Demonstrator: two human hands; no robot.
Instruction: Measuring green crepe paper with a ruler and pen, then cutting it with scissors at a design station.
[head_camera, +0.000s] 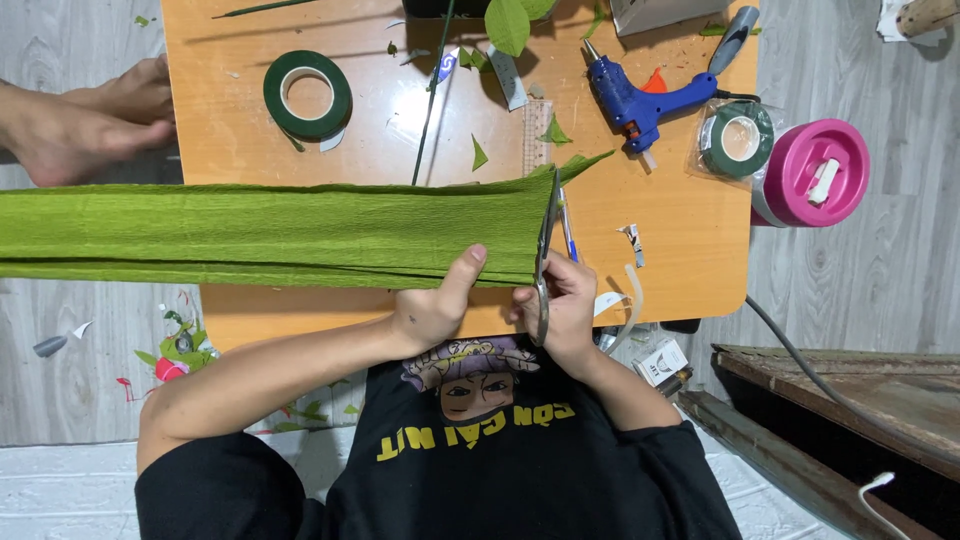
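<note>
My left hand (435, 305) pinches the green crepe paper (260, 235) while my right hand (565, 305) grips scissors (545, 255) cutting its edge; a blue glue gun (640, 98) lies beyond on the desk (680, 250).

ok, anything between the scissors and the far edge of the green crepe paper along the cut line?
Nothing visible. The scissors in the right hand lie across the crepe paper near its right end, blades reaching almost to the far edge. The left hand pinches the near edge left of the blades, clear of the line.
</note>
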